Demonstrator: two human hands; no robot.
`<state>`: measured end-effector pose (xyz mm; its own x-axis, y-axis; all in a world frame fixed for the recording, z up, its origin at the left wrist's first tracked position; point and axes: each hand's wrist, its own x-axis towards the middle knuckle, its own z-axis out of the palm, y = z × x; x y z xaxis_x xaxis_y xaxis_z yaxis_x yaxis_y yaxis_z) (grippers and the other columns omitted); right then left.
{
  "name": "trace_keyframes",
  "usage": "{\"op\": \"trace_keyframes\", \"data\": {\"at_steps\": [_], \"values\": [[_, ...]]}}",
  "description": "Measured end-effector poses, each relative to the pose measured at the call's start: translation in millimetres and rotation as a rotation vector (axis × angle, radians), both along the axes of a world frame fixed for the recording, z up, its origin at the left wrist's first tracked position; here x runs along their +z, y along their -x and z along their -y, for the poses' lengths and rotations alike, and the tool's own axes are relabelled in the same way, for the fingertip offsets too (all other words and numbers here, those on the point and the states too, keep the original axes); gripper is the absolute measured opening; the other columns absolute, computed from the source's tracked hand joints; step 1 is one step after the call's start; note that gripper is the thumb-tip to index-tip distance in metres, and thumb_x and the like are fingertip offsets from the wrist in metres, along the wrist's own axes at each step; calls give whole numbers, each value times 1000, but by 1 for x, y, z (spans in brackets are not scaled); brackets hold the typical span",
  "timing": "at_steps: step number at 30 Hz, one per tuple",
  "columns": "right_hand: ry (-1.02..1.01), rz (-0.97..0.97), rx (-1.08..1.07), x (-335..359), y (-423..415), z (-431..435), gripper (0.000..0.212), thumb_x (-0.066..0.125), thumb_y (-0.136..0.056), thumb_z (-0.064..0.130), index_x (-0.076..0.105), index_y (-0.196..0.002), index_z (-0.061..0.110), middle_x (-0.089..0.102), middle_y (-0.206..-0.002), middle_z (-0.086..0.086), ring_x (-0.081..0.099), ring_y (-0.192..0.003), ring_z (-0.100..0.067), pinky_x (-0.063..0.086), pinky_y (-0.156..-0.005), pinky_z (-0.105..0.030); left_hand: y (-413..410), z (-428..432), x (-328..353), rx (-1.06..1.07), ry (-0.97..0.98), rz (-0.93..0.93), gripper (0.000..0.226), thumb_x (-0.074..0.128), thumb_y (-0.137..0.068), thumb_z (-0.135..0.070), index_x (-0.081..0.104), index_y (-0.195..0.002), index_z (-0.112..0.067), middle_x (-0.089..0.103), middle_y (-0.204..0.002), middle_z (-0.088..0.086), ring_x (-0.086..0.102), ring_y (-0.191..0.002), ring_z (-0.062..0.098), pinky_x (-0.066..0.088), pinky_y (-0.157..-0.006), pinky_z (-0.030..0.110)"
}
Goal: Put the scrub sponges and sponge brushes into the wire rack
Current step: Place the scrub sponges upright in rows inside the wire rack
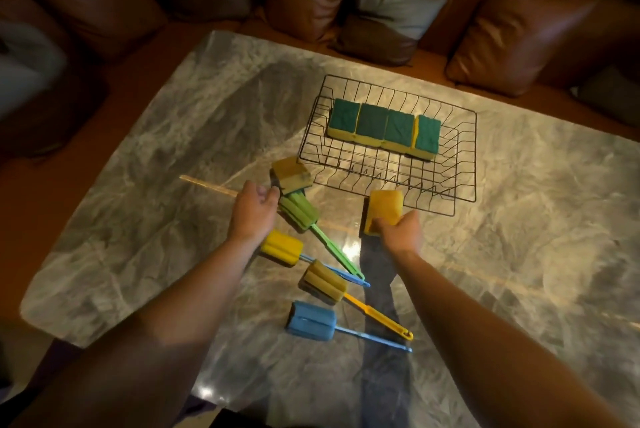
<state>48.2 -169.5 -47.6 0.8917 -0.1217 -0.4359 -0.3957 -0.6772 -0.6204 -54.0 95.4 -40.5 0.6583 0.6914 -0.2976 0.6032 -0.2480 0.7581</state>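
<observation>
Four scrub sponges [383,129] in wire rack [464,164]; four sponge brushes [313,320] outside.

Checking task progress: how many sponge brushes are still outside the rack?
4, all on the table: green brush by the left hand, yellow-headed one, tan-headed one, blue one nearest. None visibly hidden.

Your one head camera looks forward and steeply down at the marble table [519,219] from close above, the sofa [519,29] across the frame's top
</observation>
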Motion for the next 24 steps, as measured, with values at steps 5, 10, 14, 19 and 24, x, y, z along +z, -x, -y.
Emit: {"op": "trace_keyframes", "data": {"at_steps": [5,10,14,19,24], "values": [[2,76,56,-3,22,15,27,70,-83,23,45,-93,18,57,-80,-2,57,-72,-21,36,-52,-28,-54,-9,-7,205,405,-118,67,57,-86,-67,65,-118,-9,69,-114,13,65,-104,36,53,-96,48],[38,152,67,3,29,22,34,74,-78,21,45,-97,20,55,-84,2,56,-74,-16,44,-59,-32,-66,-11,-13,266,589,-55,59,83,-75,-42,65,-121,-10,71,-114,12,69,-97,35,57,-91,49],[89,250,96,6,29,26,41,78,-77,25,51,-107,15,53,-96,0,54,-86,-19,48,-73,-35,-54,2,7,268,425,16,49,80,-66,-50,65,-104,-22,71,-99,1,70,-91,30,59,-82,48],[300,353,171,10,30,31,40,81,-76,28,56,-105,15,51,-97,-1,50,-90,-19,45,-76,-34,-32,68,20,-223,-184,96,63,79,-73,-47,40,-119,-30,52,-110,-7,59,-78,15,53,-61,36],[536,320,356,12,34,36,49,76,-80,35,51,-117,15,54,-113,-8,52,-107,-30,44,-91,-49,-44,118,9,-680,-667,-94,64,80,-76,-29,44,-127,-18,61,-115,8,62,-100,29,51,-81,42]]}}
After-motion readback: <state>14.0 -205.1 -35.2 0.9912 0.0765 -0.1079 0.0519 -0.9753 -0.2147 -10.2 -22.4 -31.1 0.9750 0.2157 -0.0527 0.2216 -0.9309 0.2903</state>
